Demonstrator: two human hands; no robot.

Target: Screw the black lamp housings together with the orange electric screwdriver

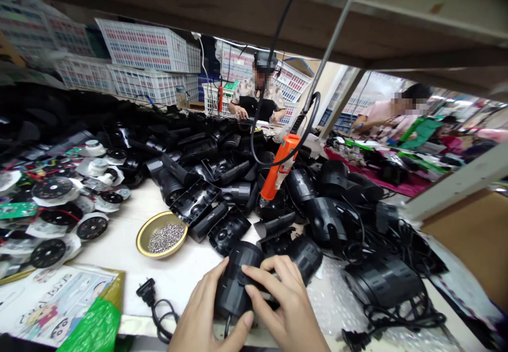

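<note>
My left hand (204, 315) and my right hand (283, 301) both grip one black plastic housing (238, 275) with a round body, held just above the near edge of the white worktable (119, 241). The left hand wraps its left side with the thumb underneath. The right hand's fingers press across its right side. A thin black cord leaves the bottom of the housing. An orange powered screwdriver (278, 169) hangs on a coiled cable above the pile, apart from both hands.
Several black housings and covers (222, 182) are heaped across the table. A yellow bowl of small screws (162, 235) stands left of my hands, a loose plug and cord (153, 299) lies nearer. Round circuit discs (51, 219) lie far left. Two other people work behind.
</note>
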